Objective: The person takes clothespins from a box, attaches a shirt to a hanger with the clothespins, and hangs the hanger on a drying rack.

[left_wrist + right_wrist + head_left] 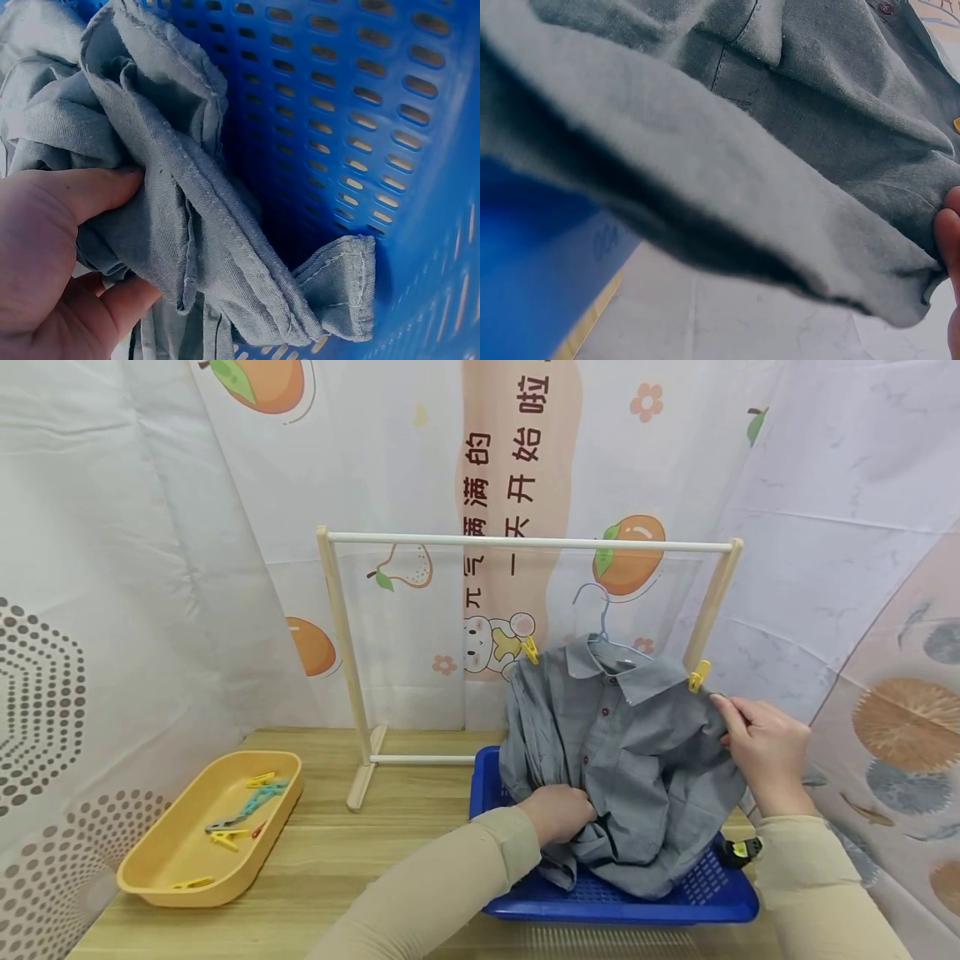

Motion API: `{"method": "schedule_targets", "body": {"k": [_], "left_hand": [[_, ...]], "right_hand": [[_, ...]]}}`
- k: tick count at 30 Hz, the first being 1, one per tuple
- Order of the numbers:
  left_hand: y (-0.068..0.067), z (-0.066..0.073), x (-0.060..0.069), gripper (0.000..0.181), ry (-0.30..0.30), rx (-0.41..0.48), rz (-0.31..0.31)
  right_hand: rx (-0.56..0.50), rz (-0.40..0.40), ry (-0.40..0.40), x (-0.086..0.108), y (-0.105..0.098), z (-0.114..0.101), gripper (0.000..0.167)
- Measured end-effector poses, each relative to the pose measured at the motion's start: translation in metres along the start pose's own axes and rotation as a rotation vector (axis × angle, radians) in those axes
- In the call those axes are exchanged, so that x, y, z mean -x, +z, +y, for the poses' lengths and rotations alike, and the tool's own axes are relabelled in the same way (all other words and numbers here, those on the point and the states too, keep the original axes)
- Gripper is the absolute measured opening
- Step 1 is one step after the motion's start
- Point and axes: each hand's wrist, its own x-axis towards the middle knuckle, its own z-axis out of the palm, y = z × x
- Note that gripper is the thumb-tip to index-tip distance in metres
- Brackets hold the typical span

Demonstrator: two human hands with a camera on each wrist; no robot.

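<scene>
A grey button-up shirt hangs on a light blue wire hanger over a blue basket, its lower part bunched inside. Yellow clothespins sit on both shoulders, one at the left and one at the right. My right hand pinches the shirt's right shoulder between thumb and fingers. Lower down, my left hand grips a bunched fold at the front. In the left wrist view, the thumb and fingers hold the folded cloth above the perforated basket wall.
A wooden rack with a white top rail stands behind the basket. At the left on the wood-grain table lies a yellow tray with several yellow and teal clothespins. A black object sits at the basket's right rim.
</scene>
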Motion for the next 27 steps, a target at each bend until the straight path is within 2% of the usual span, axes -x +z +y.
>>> {"method": "schedule_targets", "body": {"k": [2,5,10,13,21,24,27], "left_hand": [[0.0003,-0.0002,-0.0003,0.028,0.004,-0.009,0.003],[0.0003,-0.0005,0.0002,0.035,-0.005,-0.01,-0.029],[0.0003,-0.0018,0.0023,0.077,-0.04,-0.004,-0.138],[-0.0008,-0.0024,0.0045,0.087,-0.038,-0.015,-0.169],[-0.0041,-0.0011,0.007,0.086,-0.051,-0.005,-0.205],[-0.0029,-0.0002,0.0062,0.077,-0.044,-0.014,-0.19],[0.0002,0.0001,0.0045,0.063,-0.027,-0.031,-0.146]], "right_hand": [[-0.002,0.003,-0.005,0.0002,0.0005,0.0001,0.016],[-0.003,0.006,-0.008,0.0006,0.0011,0.0005,0.016],[-0.008,0.014,-0.008,0.0007,0.0023,0.0014,0.015],[-0.007,0.016,-0.009,0.0004,0.0023,0.0013,0.015],[-0.006,0.012,-0.014,-0.0001,0.002,0.0006,0.016],[-0.009,0.008,-0.009,0.0001,0.0019,0.0011,0.015],[-0.013,0.004,-0.004,0.0006,0.0019,0.0018,0.015]]}}
